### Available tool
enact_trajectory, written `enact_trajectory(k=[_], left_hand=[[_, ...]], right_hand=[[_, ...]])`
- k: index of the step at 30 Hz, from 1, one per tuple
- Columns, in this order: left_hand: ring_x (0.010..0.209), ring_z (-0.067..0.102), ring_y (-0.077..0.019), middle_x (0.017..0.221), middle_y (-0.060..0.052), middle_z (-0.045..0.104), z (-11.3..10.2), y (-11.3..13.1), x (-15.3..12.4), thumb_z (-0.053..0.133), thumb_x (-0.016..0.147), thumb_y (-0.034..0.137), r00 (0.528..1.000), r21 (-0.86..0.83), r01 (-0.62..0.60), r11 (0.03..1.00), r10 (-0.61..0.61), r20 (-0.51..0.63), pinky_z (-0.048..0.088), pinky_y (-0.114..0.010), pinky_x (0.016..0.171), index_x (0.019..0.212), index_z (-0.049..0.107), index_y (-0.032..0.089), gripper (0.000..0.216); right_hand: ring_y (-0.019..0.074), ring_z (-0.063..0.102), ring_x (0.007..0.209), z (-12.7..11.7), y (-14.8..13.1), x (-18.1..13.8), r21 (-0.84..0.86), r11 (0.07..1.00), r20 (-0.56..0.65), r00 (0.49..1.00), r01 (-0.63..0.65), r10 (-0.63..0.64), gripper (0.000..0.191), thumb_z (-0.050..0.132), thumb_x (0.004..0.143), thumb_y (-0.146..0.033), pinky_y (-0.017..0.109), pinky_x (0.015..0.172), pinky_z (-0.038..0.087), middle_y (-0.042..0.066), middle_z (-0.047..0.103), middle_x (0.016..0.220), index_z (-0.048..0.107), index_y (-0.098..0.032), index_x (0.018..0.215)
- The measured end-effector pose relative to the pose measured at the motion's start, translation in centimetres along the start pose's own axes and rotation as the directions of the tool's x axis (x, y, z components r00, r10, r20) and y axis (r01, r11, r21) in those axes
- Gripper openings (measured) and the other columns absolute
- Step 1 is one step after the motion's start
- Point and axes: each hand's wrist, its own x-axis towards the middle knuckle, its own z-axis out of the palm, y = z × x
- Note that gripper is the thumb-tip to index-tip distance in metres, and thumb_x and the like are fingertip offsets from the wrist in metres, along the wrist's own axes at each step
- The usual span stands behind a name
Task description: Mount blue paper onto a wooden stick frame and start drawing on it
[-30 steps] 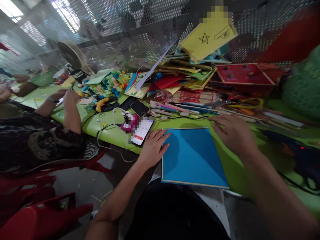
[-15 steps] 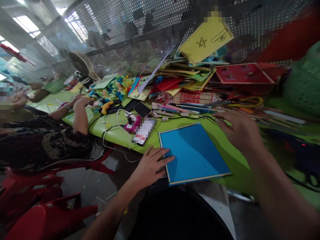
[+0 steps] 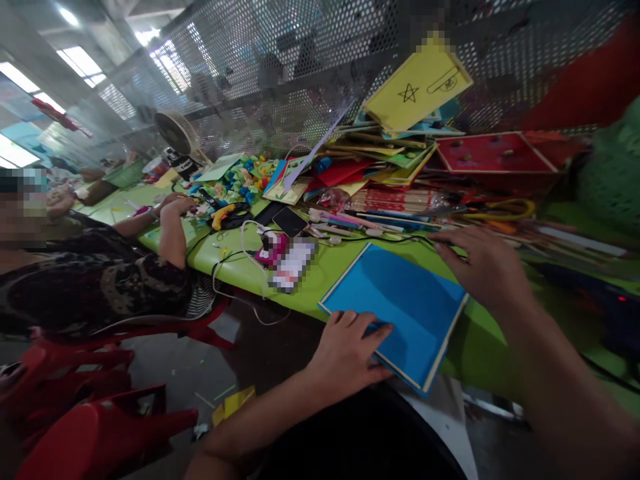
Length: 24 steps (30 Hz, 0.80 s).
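A square blue board [image 3: 410, 300] with pale wooden strips along its edges lies on the green table in front of me. My left hand [image 3: 353, 350] grips its near left edge, fingers over the top face and thumb low at the rim. Beyond the board's right corner is my right hand [image 3: 483, 267], palm down with fingers stretched forward and slightly bent. Its fingertips are close to a black cord [image 3: 400, 237], beside thin sticks; I see nothing held in them. A dark glue gun [image 3: 595, 300] with a red light lies right of that wrist.
Behind the board lie pens and sticks [image 3: 350, 221] and a stack of coloured boards [image 3: 350, 170]. Phones [image 3: 293, 267] and a pink charger [image 3: 273, 249] stand left on the green table [image 3: 240, 263]. Another person [image 3: 100, 273] sits further left, near red stools [image 3: 95, 427].
The blue board has turned clockwise, its near corner swinging towards me. My left hand has moved right and nearer with its edge. My right hand has barely moved.
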Motion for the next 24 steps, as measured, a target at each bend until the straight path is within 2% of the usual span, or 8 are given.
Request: enact_trajectory(k=[3, 7, 10, 13, 16, 19, 21, 24], left_hand=[[0.111, 0.066, -0.0301, 0.137, -0.008, 0.071, 0.5, 1.1, 1.1, 0.081, 0.092, 0.07, 1.0, -0.002, -0.021, 1.0, 0.021, 0.015, 0.052, -0.046, 0.092, 0.149, 0.065, 0.026, 0.073], [0.108, 0.069, -0.0309, 0.133, -0.01, 0.071, 1.5, 2.2, 2.5, 0.074, 0.095, 0.074, 1.0, -0.03, -0.007, 1.0, 0.007, 0.028, 0.055, -0.047, 0.088, 0.146, 0.067, 0.025, 0.071], [0.108, 0.07, -0.0317, 0.135, -0.012, 0.071, 2.1, 2.9, 3.3, 0.067, 0.095, 0.082, 1.0, -0.062, 0.018, 0.998, -0.017, 0.02, 0.056, -0.048, 0.089, 0.148, 0.066, 0.026, 0.077], [0.113, 0.071, -0.0319, 0.143, -0.013, 0.07, 1.4, 2.8, 3.6, 0.064, 0.091, 0.089, 0.999, -0.124, -0.043, 0.991, 0.044, 0.007, 0.056, -0.049, 0.095, 0.155, 0.062, 0.027, 0.089], [0.13, 0.068, -0.0319, 0.155, -0.011, 0.067, -0.5, 0.9, 3.5, 0.06, 0.103, 0.076, 0.999, -0.141, -0.034, 0.989, 0.033, -0.016, 0.054, -0.051, 0.108, 0.157, 0.06, 0.025, 0.074], [0.15, 0.057, -0.0295, 0.164, -0.009, 0.062, -2.3, -2.5, 3.7, 0.047, 0.117, 0.049, 0.988, -0.083, 0.134, 0.988, -0.139, -0.063, 0.047, -0.05, 0.122, 0.158, 0.059, 0.024, 0.05], [0.157, 0.051, -0.0288, 0.17, -0.01, 0.056, -2.9, -5.1, 4.3, 0.042, 0.118, 0.037, 0.973, -0.034, 0.224, 0.974, -0.226, -0.056, 0.043, -0.053, 0.127, 0.162, 0.055, 0.022, 0.049], [0.162, 0.046, -0.0285, 0.171, -0.012, 0.054, -2.7, -7.9, 5.4, 0.043, 0.116, 0.029, 0.966, -0.003, 0.256, 0.967, -0.255, 0.032, 0.041, -0.052, 0.13, 0.164, 0.053, 0.016, 0.051]], right_hand=[[0.0323, 0.076, 0.096, 0.0, 0.1, 0.0, 0.008, 1.0, 0.013, 1.0, 0.004, -0.005, 0.038, 0.05, 0.109, -0.043, 0.044, 0.086, 0.055, 0.013, 0.085, 0.102, 0.082, -0.022, 0.107], [0.0314, 0.076, 0.099, -0.3, 0.1, 0.0, 0.019, 0.999, 0.075, 0.997, -0.03, 0.028, 0.034, 0.054, 0.107, -0.039, 0.044, 0.091, 0.055, 0.015, 0.085, 0.104, 0.083, -0.02, 0.108], [0.0322, 0.076, 0.1, -0.3, 0.2, -0.1, 0.013, 0.998, 0.087, 0.994, -0.06, 0.059, 0.035, 0.054, 0.105, -0.039, 0.045, 0.091, 0.055, 0.015, 0.085, 0.105, 0.083, -0.021, 0.107], [0.0328, 0.076, 0.099, -0.3, 0.5, -0.2, 0.013, 0.998, 0.088, 0.994, -0.064, 0.062, 0.036, 0.053, 0.104, -0.041, 0.046, 0.09, 0.055, 0.015, 0.084, 0.103, 0.084, -0.021, 0.106], [0.0326, 0.076, 0.099, -0.3, 0.5, -0.2, 0.002, 0.999, 0.098, 0.994, -0.053, 0.053, 0.039, 0.051, 0.105, -0.042, 0.045, 0.089, 0.056, 0.015, 0.084, 0.103, 0.084, -0.021, 0.106], [0.0317, 0.076, 0.1, -0.5, 0.2, -0.1, -0.013, 0.998, 0.082, 0.995, -0.058, 0.059, 0.04, 0.05, 0.106, -0.043, 0.044, 0.09, 0.056, 0.014, 0.085, 0.103, 0.084, -0.022, 0.105], [0.0313, 0.077, 0.1, -0.6, 0.1, -0.1, -0.019, 0.998, 0.083, 0.995, -0.055, 0.057, 0.039, 0.05, 0.106, -0.042, 0.044, 0.09, 0.056, 0.014, 0.085, 0.104, 0.084, -0.022, 0.104], [0.0322, 0.077, 0.099, -0.6, 0.2, -0.1, -0.023, 0.998, 0.088, 0.994, -0.058, 0.06, 0.04, 0.05, 0.105, -0.043, 0.044, 0.089, 0.056, 0.015, 0.085, 0.105, 0.083, -0.022, 0.105]])
